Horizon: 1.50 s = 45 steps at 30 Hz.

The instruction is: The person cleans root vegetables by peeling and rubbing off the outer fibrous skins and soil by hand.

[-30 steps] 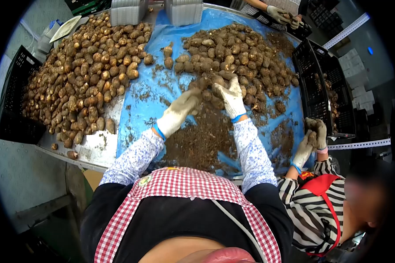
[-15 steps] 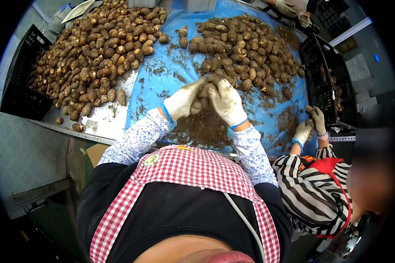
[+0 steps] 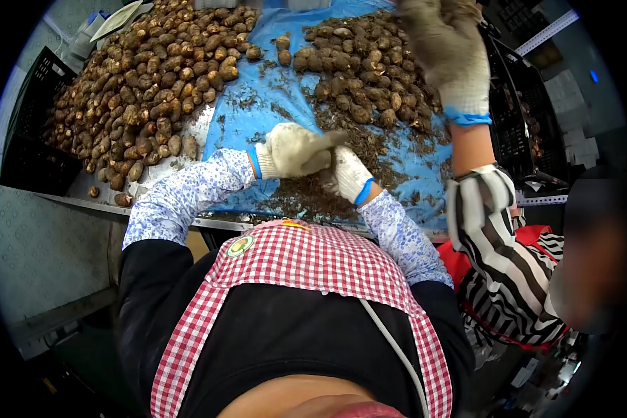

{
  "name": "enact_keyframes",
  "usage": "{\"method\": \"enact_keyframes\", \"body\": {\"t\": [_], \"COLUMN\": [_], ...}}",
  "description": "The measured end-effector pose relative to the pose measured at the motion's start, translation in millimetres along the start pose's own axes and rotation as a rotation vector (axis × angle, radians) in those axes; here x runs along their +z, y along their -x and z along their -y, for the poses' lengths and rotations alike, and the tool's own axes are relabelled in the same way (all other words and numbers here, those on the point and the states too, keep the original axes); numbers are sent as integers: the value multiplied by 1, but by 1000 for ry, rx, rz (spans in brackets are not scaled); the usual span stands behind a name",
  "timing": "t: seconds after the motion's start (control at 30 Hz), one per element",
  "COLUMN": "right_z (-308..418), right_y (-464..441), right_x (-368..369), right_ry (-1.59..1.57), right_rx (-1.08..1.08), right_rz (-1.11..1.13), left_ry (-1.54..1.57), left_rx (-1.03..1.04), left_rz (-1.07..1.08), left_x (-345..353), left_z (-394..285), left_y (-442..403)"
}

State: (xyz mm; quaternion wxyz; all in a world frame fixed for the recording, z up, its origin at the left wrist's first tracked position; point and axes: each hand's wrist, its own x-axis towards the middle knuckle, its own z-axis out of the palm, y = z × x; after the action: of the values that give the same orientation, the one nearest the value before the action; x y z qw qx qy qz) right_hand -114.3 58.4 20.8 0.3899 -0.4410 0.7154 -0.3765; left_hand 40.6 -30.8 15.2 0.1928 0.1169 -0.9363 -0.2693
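My left hand point(image 3: 292, 150), in a soiled white knit glove, is closed with its knuckles up. Against it, my right hand point(image 3: 345, 174), gloved alike, is curled, its fingers partly hidden. The hands meet over loose soil and root fibres point(image 3: 313, 198) on a blue plastic sheet point(image 3: 240, 129). Whatever lies between them is dark, blurred and mostly covered. Beyond them is a heap of dirt-caked taro roots point(image 3: 369, 70). To the left lies a larger pile of cleaner brown taro roots point(image 3: 153, 83).
A black crate point(image 3: 38, 125) stands at the table's left end, and more black crates point(image 3: 529, 118) line the right side. A co-worker's gloved hand point(image 3: 449, 56) reaches across the right of the heap, its striped sleeve point(image 3: 488, 209) close to my right arm.
My hands have come down a little closer to my apron, the right one turning lower. The co-worker's arm has swung forward from the near right edge to over the dirt-caked heap.
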Motion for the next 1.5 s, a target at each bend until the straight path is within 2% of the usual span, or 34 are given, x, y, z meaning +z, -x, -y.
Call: {"method": "enact_keyframes", "body": {"t": [0.03,0.07,0.13,0.17,0.23,0.27,0.4,0.43,0.5,0.53,0.63,0.7,0.73,0.83,0.87,0.9,0.93,1.03,1.1,1.17,1.2,1.23,1.27,1.33,1.37,1.4,1.47,1.5], "right_z": [0,0,1,3,6,2,-23,-30,-44,-24,-7,-4,2,2,3,6,25,30,26,17,8,6,4,1,-1,-23,-27,-23], "right_y": [0,-1,2,5,12,6,-4,-4,-1,11,17,21,27,33,32,31,32,35,34,37,37,38,38,38,37,36,30,27], "right_x": [2,5,15,16,13,16,29,25,7,17,24,22,18,13,8,5,-2,-12,-11,-2,4,12,22,22,22,20,14,19], "right_ry": [190,378,741,752,788,669,-773,-973,-1334,-1275,-1131,-992,-909,-661,-619,-578,-305,-282,-404,-555,-443,-652,-859,-920,-950,-211,312,65], "right_rx": [-136,-273,-549,-562,-592,-417,23,77,175,287,334,183,122,43,55,65,108,30,24,-27,-248,-180,-108,-193,-236,-526,-683,-593], "right_rz": [-91,-182,-368,-369,-372,-304,-30,239,797,369,29,-21,-14,9,45,82,137,259,266,221,173,63,-48,-78,-91,-310,-501,-491], "left_ry": [307,460,-155,-214,-108,-44,123,148,397,730,1114,1195,1441,1616,1548,1245,944,953,988,694,685,675,800,858,789,835,1046,1212], "left_rx": [-257,-434,-72,-62,-173,-233,-367,-389,-383,-161,-128,-764,-833,-862,-824,-750,-672,-310,-318,-374,-361,-347,-296,-247,-253,-279,-353,-412], "left_rz": [22,-51,-102,-137,-191,-227,-261,-227,-93,-307,-587,-522,-478,-625,-618,-562,-497,-655,-650,-643,-643,-643,-650,-745,-829,-844,-800,-734], "left_x": [29,28,17,22,23,22,10,3,-7,32,34,28,30,34,19,16,14,71,74,69,66,62,57,60,64,64,47,41], "left_z": [24,18,13,13,4,-2,-22,-27,-26,14,-3,-29,-29,-33,-48,-51,-52,-6,-5,-8,-10,-13,-16,-19,-23,-24,-40,-48], "left_y": [-2,-14,7,5,2,0,-6,-7,-6,-5,-5,0,5,5,4,5,8,28,31,32,31,29,25,16,8,5,-2,-3]}}
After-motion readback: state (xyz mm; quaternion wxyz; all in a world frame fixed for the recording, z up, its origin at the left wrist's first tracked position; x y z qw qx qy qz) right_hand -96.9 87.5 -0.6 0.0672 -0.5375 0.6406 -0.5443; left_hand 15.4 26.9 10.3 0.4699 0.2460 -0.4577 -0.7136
